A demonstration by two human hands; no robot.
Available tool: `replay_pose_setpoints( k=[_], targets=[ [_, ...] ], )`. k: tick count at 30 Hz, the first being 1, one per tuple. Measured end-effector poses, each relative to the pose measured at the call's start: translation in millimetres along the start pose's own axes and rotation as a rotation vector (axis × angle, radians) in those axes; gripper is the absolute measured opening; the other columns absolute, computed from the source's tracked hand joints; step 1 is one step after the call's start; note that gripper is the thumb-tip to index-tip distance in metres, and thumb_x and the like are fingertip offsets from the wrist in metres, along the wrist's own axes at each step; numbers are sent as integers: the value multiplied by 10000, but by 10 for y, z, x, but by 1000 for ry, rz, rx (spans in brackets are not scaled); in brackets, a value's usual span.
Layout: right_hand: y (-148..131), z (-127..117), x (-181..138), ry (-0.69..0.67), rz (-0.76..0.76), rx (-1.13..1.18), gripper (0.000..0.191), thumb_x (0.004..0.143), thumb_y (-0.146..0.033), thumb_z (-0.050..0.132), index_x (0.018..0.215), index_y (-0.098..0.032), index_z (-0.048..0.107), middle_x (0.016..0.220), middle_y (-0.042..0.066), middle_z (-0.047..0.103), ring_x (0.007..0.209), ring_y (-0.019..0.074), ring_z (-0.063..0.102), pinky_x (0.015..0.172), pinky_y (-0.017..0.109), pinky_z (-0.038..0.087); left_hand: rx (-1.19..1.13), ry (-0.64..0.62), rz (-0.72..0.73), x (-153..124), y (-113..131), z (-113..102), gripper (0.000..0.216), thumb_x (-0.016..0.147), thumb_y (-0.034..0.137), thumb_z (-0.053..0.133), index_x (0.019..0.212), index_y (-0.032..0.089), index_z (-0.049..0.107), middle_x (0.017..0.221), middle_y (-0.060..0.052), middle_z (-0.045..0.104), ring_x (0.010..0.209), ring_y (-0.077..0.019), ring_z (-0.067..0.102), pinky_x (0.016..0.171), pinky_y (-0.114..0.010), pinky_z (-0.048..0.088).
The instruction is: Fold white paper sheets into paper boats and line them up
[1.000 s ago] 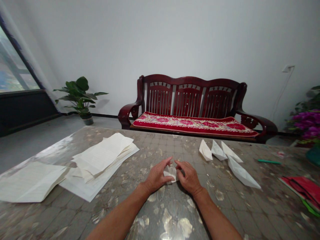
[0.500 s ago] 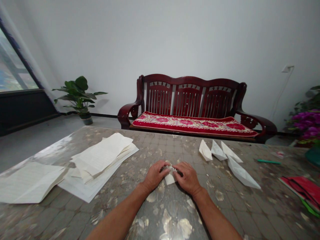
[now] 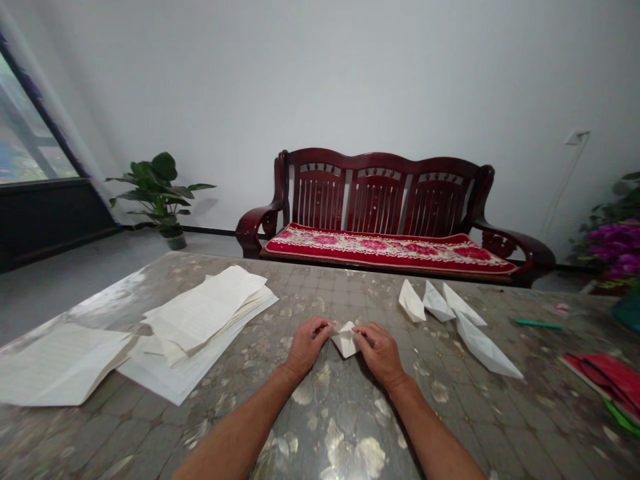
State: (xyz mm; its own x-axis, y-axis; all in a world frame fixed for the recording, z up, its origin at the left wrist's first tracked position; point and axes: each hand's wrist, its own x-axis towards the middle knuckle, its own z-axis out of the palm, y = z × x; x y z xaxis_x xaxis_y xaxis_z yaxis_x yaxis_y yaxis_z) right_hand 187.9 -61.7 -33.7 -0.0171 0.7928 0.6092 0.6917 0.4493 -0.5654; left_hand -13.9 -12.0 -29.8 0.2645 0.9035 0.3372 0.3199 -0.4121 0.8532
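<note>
A small folded white paper (image 3: 346, 341) with a pointed lower corner is held between my two hands, low over the patterned table (image 3: 320, 413). My left hand (image 3: 309, 341) pinches its left end between thumb and fingers. At the other end, my right hand (image 3: 379, 350) has its thumb and fingers closed on the paper's right side. Several finished-looking folded paper boats (image 3: 487, 347) sit apart from my hands, to the right.
Stacked paper sheets (image 3: 205, 313) and a folded sheet (image 3: 60, 363) lie at left. To the right are a green pen (image 3: 539, 324) and a red item (image 3: 607, 380) with dark straps. Behind the table stands a wooden bench (image 3: 375, 200); a potted plant (image 3: 165, 193) is at back left.
My hands have moved slightly apart, and more of the folded paper shows between them, its outline now pointed at the bottom. Everything else on the table stays in place.
</note>
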Motion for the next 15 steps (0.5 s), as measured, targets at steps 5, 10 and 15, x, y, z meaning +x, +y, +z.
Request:
replay_pose_setpoints(
  k=[5,10,15],
  targets=[
    [63,8,2,84,70,54,168,901,-267,554,901,-233,718,865,35,720,846,182,666,797,297,505,-56,116,-105,56,-81,-35,231,828,343,525,847,199,705,833,-27,733,823,-197,659,821,-323,510],
    [55,4,6,68,62,41,174,909,-261,545,907,-231,717,860,36,717,843,181,664,789,296,508,-140,83,-103,58,-76,-11,233,817,343,560,937,185,682,895,-54,738,856,-200,677,831,-339,526],
    [-49,-20,11,-47,-64,1,181,934,-272,541,921,-238,718,847,41,710,836,184,642,782,311,495,-163,-36,-46,30,-22,32,412,737,276,666,1140,191,663,1163,-93,704,969,-209,676,849,-339,542]
  ],
)
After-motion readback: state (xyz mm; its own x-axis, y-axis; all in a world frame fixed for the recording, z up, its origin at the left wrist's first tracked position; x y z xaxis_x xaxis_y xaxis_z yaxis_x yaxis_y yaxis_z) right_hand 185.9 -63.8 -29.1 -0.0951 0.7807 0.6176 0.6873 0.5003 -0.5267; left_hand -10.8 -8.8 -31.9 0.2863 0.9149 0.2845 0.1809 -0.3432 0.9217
